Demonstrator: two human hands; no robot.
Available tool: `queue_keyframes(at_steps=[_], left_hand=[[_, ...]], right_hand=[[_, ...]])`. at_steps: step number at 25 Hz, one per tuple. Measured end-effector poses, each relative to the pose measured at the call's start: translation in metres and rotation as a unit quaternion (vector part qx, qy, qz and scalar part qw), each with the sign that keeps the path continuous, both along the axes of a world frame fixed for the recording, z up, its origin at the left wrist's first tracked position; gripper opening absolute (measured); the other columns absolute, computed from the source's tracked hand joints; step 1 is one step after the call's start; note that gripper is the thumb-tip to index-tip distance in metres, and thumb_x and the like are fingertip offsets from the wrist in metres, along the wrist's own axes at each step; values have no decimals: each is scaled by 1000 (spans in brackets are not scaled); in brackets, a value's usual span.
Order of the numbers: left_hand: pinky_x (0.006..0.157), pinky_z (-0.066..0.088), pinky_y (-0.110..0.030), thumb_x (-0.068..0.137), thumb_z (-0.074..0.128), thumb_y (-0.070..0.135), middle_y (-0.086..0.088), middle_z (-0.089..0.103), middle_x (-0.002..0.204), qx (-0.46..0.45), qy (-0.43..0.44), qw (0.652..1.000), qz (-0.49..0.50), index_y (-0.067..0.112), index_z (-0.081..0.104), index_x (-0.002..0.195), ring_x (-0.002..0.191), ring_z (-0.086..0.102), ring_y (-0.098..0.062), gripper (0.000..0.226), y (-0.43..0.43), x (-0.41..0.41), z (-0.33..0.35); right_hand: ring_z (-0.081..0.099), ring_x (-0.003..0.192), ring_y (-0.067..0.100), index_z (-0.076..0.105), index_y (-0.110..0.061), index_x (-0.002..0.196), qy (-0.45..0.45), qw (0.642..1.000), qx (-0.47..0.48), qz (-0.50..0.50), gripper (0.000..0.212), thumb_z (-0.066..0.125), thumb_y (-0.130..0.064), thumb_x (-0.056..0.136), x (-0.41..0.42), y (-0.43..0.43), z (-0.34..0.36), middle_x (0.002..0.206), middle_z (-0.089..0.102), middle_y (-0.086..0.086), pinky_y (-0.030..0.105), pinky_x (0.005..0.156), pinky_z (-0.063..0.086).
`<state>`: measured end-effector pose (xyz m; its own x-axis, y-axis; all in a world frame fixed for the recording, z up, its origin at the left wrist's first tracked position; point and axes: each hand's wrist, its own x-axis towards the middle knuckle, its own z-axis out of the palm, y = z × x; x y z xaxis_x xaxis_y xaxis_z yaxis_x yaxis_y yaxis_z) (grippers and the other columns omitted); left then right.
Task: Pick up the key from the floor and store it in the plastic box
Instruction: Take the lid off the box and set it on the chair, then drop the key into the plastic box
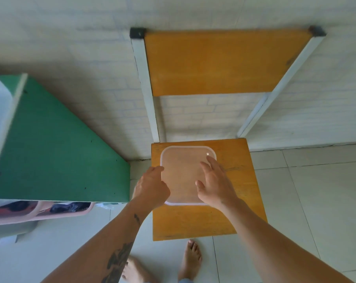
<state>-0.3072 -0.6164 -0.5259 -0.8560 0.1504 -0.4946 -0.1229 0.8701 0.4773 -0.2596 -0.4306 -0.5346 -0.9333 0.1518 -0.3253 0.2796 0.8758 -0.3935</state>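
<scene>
A translucent square plastic box (181, 176) with its lid on sits on the wooden seat of a chair (193, 221). My left hand (150, 188) is at the box's left rim, fingers curled against the edge. My right hand (215, 182) lies over the right half of the lid with its fingers spread and nothing in it. No key shows anywhere in view, neither on the floor nor in a hand, and the cloudy lid hides the box's inside.
The chair's orange backrest (220, 62) and white frame stand against a white brick-pattern wall. A green cabinet (56, 152) stands to the left with a pink basin (40, 211) under it. My bare feet (190, 260) are on the pale tiled floor before the chair.
</scene>
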Motion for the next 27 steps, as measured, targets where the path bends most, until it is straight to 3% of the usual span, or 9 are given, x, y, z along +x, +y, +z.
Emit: queue_keyframes(at_steps=[4, 8, 13, 18, 24, 27], left_hand=[[92, 54, -32, 90, 43, 9, 2, 65, 123, 47, 27, 998, 30, 26, 61, 126, 107, 62, -17, 44, -14, 7, 78], [88, 54, -27, 90, 41, 9, 3, 69, 109, 96, 65, 991, 67, 26, 66, 114, 95, 64, -13, 38, -34, 13, 162], [65, 50, -21, 91, 46, 12, 4, 71, 99, 150, 142, 972, 114, 26, 66, 107, 71, 63, -7, 30, -66, 31, 240], [61, 53, -18, 87, 50, 13, 9, 73, 88, 161, 198, 951, 174, 34, 68, 97, 74, 70, -9, 29, -110, 50, 278], [53, 51, -17, 88, 49, 5, 6, 73, 84, 205, 249, 917, 235, 29, 69, 95, 71, 70, -16, 32, -183, 55, 309], [69, 55, -24, 87, 47, -1, 3, 74, 84, 212, 279, 900, 258, 27, 70, 94, 76, 70, -14, 36, -238, 52, 315]], right_hand=[[23, 146, 21, 33, -19, 149, 27, 999, -36, 26, 63, 57, -35, 94, 8, -14, 74, 160, 23, -1, 40, 114, 34], [30, 142, 19, 39, -21, 145, 88, 991, -58, 76, 55, 55, -35, 94, 16, -25, 150, 154, 31, -3, 35, 114, 32], [38, 136, 15, 44, -18, 142, 153, 976, -109, 112, 51, 50, -31, 94, 8, -47, 225, 146, 41, -4, 30, 111, 34], [45, 129, 12, 48, -20, 138, 194, 958, -147, 153, 48, 53, -29, 91, -10, -93, 268, 139, 49, -5, 28, 106, 37], [47, 128, 16, 48, -18, 140, 193, 951, -170, 171, 48, 54, -28, 94, -31, -163, 296, 139, 51, 1, 32, 107, 38], [47, 131, 20, 45, -18, 142, 171, 957, -184, 142, 51, 55, -32, 93, -42, -211, 300, 143, 49, 5, 39, 109, 39]])
